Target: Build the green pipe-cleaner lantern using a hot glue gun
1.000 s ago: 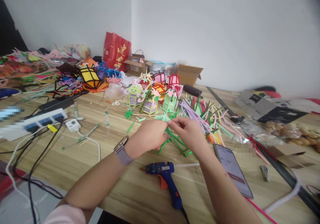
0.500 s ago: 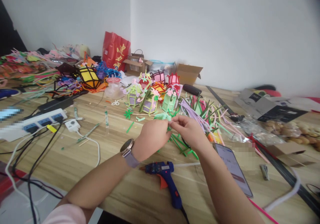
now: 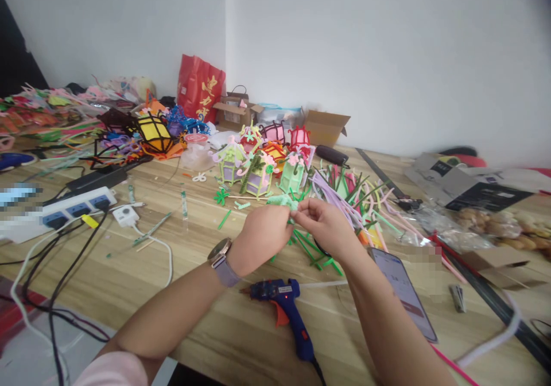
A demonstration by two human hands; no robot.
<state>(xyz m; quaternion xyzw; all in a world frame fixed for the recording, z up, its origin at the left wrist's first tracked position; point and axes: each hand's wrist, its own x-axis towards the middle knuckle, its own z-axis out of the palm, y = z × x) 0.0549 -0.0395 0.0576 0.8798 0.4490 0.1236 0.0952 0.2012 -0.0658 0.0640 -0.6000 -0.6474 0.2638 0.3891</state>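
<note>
A pale green fuzzy piece (image 3: 282, 201), which looks made of pipe cleaner, is pinched between both hands above the table. My left hand (image 3: 263, 238) is closed on it from the left, its fingertips mostly hidden behind the back of the hand. From the right, my right hand (image 3: 325, 225) grips its edge between thumb and forefinger. Green pipe cleaner lengths (image 3: 307, 248) lie beneath the hands. Just beyond stands a mint green pipe cleaner lantern (image 3: 291, 176). Nearer to me, a blue glue gun (image 3: 293, 317) lies on its side, untouched, a small red light showing.
Several small lanterns (image 3: 257, 182) and lilac pipe cleaners (image 3: 329, 194) crowd the space behind the hands. A phone (image 3: 404, 294) lies by my right forearm. Leftward are a power strip (image 3: 77, 211) and cables. Cardboard boxes (image 3: 326, 128) and a red bag (image 3: 200, 88) stand by the wall.
Both hands stay nearly in place, still holding the green piece. Slightly more of it shows between the fingers. The rest of the table looks the same.
</note>
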